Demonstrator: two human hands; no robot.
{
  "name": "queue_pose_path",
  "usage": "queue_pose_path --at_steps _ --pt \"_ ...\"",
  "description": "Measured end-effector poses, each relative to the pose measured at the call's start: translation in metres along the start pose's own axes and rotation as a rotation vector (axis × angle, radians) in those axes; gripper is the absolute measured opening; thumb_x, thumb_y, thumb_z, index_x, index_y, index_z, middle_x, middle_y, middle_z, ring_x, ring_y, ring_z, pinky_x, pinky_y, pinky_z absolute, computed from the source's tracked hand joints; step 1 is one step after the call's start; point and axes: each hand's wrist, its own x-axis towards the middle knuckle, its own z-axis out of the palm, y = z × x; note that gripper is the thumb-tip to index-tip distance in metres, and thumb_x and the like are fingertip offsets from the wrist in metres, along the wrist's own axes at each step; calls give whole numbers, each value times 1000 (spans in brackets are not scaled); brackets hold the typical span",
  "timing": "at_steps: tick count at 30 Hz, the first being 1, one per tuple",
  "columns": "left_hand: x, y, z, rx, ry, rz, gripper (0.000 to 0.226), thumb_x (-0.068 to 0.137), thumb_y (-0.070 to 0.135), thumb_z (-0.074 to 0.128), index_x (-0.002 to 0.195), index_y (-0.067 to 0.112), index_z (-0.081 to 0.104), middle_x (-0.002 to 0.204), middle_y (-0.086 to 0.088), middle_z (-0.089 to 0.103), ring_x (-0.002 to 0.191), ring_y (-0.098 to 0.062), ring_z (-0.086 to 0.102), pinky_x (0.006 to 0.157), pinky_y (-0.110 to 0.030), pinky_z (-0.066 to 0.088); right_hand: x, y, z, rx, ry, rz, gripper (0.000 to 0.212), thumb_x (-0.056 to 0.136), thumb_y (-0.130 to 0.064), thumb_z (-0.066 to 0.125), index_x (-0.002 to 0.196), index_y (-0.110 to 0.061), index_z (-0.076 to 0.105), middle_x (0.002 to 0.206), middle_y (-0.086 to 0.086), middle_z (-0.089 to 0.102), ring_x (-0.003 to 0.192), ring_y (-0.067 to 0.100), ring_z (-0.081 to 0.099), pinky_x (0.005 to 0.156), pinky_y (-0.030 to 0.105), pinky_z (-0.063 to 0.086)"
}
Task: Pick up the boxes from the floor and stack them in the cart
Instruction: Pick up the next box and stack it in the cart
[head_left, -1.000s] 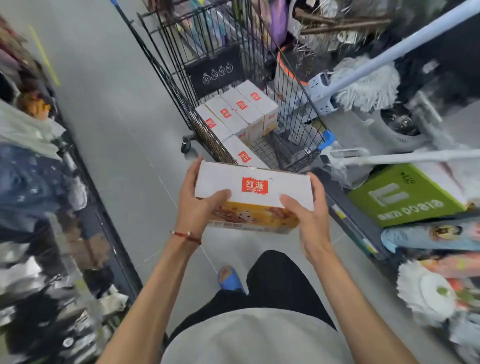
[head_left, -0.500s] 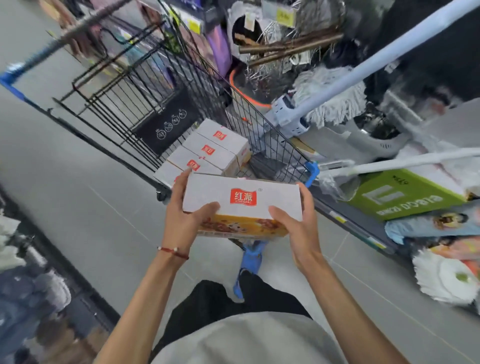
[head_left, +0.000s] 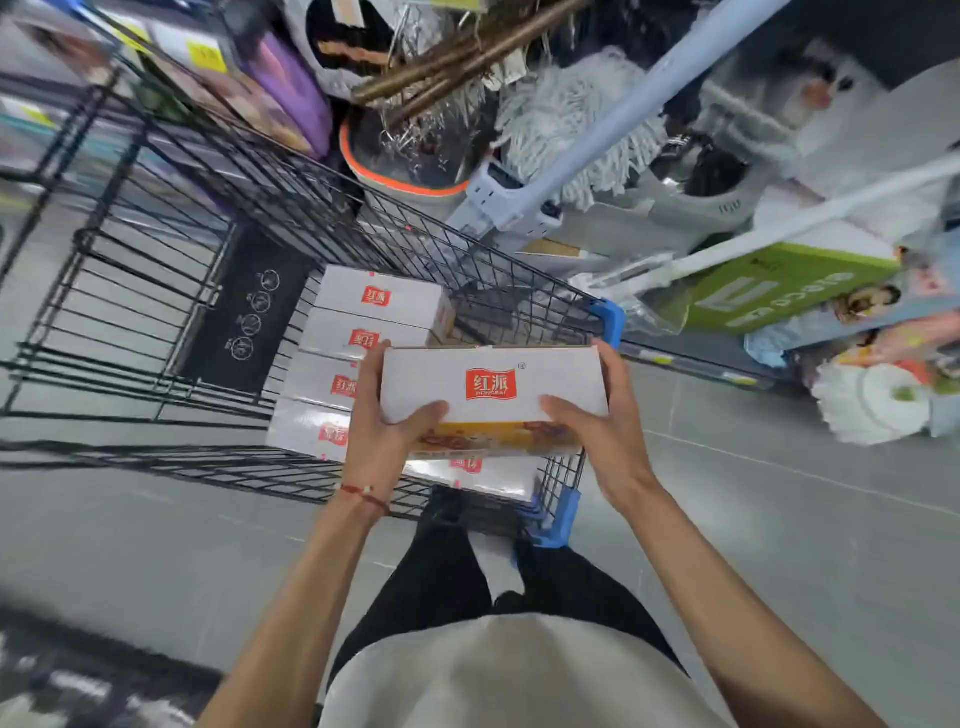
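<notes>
The left hand (head_left: 387, 431) and the right hand (head_left: 597, 431) hold one white box (head_left: 493, 387) between them, one hand at each short end. On both hands the thumb lies on the top face and the other fingers are curled under or behind the box, so each hand is closed on it firmly. The box has a red logo on top and a yellow printed side that faces the person. It is in the air, level, above the near end of the cart (head_left: 171, 291), not yet resting on anything.

Inside the cart, a row of white boxes (head_left: 363, 338) with the same red logo lies flat, side by side on the bottom; I can count four in this row. Another box of the same kind (head_left: 483, 475) shows just under the held one, at the near end. So I judge that a good part of the task is done: about five boxes are in the cart and one more is going in. What is left is to lower this box and to let it go, probably beside or on top of the others.

The held box and the hands cover the near part of the cart, so I cannot tell how much free place is under them. No boxes are visible on the floor (head_left: 779, 545), but the person's body hides the area behind and below. The picture is blurred at the edges, and the shelf goods at the right, such as the mop heads (head_left: 566, 119), are hard to read.
</notes>
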Motion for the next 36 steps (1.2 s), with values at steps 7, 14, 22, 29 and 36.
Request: queue_pose_path --at_steps 7,14,22,29,36 --pt "77 -2 -21 183 -267 -69 98 72 4 85 146 32 28 135 3 50 123 -15 53 88 -24 58 24 8 37 -17 81 80 98 79 2 85 153 -26 28 135 -6 51 117 3 57 84 23 61" --pt "116 -11 -23 442 -431 -56 108 68 8 90 148 21 18 116 30 38 111 4 46 88 -4 44 48 26 39 -191 24 173 127 66 -8 96 158 -35 13 131 -26 43 121 -1 49 90 7 45" --pt "131 -49 -9 503 -408 -61 109 69 14 90 148 25 15 118 12 46 109 -6 49 76 -5 48 64 54 41 -285 103 206 127 63 -3 96 158 -32 16 130 -19 45 122 9 48 96 11 44" --pt "133 -97 -17 591 -401 -159 108 67 15 91 145 32 19 125 6 49 116 -15 51 88 -22 51 67 93 49 -344 106 303 131 65 -3 95 161 -29 10 135 -5 47 127 16 46 109 29 38" --pt "132 -132 -22 687 -342 -217 111 65 24 92 152 34 23 151 0 45 137 -29 47 107 -50 47 69 137 55 -391 132 374 129 65 -3 95 162 -28 13 140 -1 49 132 21 49 114 42 45"
